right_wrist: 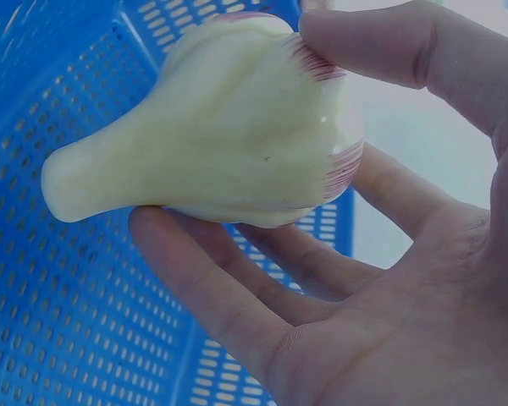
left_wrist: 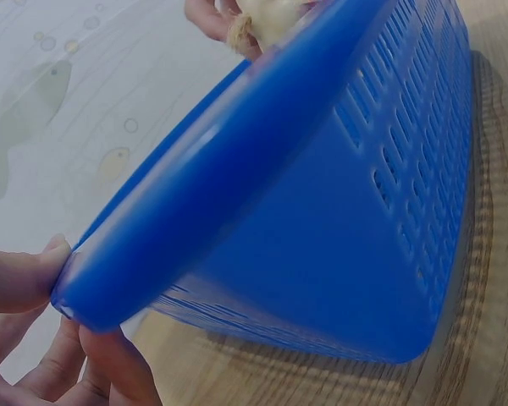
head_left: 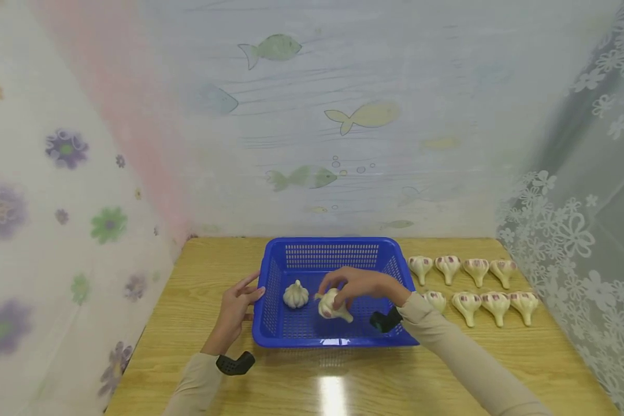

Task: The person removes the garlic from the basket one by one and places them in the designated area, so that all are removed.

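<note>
My right hand (head_left: 361,284) holds a garlic bulb (right_wrist: 237,127) with a long pale stem and purple streaks at its base. Thumb and fingers lie on opposite sides of the bulb, above the inside of a blue plastic basket (head_left: 338,342). A small brownish tuft shows beside this bulb in the head view; whether it belongs to another bulb I cannot tell. My left hand (head_left: 232,312) pinches the basket's left rim (left_wrist: 178,228), thumb above and fingers below. Inside the basket, on the left, sits a whiter garlic bulb (head_left: 295,294) with its short stem up.
Right of the basket, several purple-streaked garlic bulbs (head_left: 495,306) lie in two rows on the wooden table (head_left: 213,260), stems toward me. My right forearm passes over the near row's left end. Patterned curtains (head_left: 312,144) hang behind and at both sides.
</note>
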{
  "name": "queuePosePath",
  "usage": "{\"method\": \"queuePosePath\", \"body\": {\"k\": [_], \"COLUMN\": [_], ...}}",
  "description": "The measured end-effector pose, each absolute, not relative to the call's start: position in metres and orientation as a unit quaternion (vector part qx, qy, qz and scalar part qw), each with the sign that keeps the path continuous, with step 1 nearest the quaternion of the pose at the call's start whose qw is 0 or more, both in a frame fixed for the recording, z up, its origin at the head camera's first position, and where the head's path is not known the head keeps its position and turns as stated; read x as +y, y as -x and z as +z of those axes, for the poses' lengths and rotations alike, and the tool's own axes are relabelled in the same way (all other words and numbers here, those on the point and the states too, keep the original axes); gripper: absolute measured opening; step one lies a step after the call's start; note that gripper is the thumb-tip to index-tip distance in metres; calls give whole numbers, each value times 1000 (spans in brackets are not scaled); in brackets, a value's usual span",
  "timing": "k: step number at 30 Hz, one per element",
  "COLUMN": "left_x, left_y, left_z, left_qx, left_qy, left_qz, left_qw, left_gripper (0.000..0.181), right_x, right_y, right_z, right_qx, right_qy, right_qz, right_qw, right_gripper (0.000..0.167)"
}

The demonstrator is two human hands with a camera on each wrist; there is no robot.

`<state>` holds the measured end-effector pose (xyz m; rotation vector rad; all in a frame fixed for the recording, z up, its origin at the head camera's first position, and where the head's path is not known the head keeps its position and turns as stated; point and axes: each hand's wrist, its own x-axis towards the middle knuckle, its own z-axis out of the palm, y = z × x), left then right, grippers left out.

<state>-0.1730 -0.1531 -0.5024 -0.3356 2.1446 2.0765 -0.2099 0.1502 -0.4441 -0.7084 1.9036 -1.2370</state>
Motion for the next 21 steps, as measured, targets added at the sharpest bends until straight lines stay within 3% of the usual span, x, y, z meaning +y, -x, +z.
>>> {"method": "queuePosePath", "body": {"k": [21], "left_x": [-153], "left_y": [173], "left_z": [-501], "left_qx": [710], "left_qy": [112], "left_qz": [691], "left_qw": [69], "left_gripper": [48], "right_x": [194], "right_y": [209], "right_z": [-428], "right_qx": [751], "right_qy": [247], "right_qz": [-506], "right_qw": [344], "right_gripper": [43]}}
